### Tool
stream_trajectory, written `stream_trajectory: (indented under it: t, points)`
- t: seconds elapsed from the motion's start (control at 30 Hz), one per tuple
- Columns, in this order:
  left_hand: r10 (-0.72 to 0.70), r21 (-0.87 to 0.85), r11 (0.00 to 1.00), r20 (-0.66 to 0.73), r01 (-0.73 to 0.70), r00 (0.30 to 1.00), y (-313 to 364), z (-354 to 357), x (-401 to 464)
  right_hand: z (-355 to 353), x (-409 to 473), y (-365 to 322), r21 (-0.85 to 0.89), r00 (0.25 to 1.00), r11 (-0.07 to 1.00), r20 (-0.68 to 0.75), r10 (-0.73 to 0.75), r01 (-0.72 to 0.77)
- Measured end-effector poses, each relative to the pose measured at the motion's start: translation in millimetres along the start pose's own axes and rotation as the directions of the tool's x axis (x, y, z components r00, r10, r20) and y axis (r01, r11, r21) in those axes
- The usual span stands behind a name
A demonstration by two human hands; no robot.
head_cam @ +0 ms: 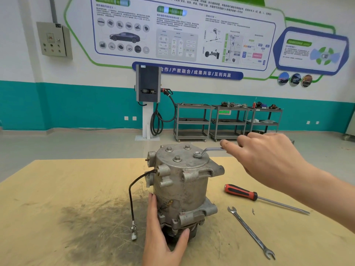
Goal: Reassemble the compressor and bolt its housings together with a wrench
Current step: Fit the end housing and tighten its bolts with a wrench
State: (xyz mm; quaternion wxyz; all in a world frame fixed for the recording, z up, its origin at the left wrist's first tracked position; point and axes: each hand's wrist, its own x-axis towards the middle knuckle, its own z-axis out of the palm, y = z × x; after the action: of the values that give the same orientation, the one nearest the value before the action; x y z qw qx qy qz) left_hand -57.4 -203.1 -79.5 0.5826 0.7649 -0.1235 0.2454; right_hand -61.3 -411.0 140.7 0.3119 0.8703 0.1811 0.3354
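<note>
Item: compressor (182, 189), cast metal, standing upright on its pulley end near the middle of the worktable (57, 189). Top housing carries four bolts (177, 158); the ring end of an offset wrench (209, 150) sits over the right-hand one. Right hand (269, 156): fingers curled round the wrench shank. Left hand (163, 233): flat against the lower body, thumb across the pulley, steadying. Judged heavy, rigid and top-loaded when levered; best braced low on the casting or by its mounting lugs, clear of the thin black lead (131, 198) and its plug, which look fragile. Also present: spare open-ended spanner (249, 231), red-handled screwdriver (242, 191).
</note>
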Motion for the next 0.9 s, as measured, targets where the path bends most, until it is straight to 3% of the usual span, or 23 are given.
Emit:
stream_trajectory:
  t: [0.13,0.33,0.47,0.57,0.67,0.77,0.9]
  points:
    - [-0.011,-0.006,1.0,0.0,0.011,1.0,-0.5,0.8,1.7,11.4,-4.1,-2.5,0.035,0.982,0.999,-0.186,0.019,-0.013]
    - [-0.045,-0.097,0.994,-0.015,0.043,0.999,-4.4,2.6,4.2,13.7,-8.7,-8.3,0.051,0.974,0.993,-0.195,0.116,-0.108]
    - [-0.051,-0.116,0.992,-0.015,0.049,0.999,-6.4,3.1,3.7,16.3,-3.2,1.9,0.119,0.924,0.948,-0.217,0.314,-0.294]
    - [-0.045,-0.082,0.996,-0.021,0.043,0.999,-6.0,2.2,2.0,37.5,-0.7,12.4,0.224,0.886,0.877,-0.098,0.454,-0.424]
    - [-0.046,-0.076,0.996,-0.018,0.045,0.999,-4.7,1.8,1.9,85.9,-16.2,7.3,0.341,0.883,0.816,0.24,0.404,-0.466]
    - [-0.053,-0.073,0.996,-0.009,0.052,0.999,-2.8,1.4,1.4,136.5,-48.8,-16.8,0.371,0.792,0.746,0.511,0.334,-0.553]
    - [-0.055,-0.077,0.996,0.004,0.055,0.998,-2.3,0.7,1.9,180.8,-83.3,-45.4,0.29,0.735,0.751,0.576,0.359,-0.594]
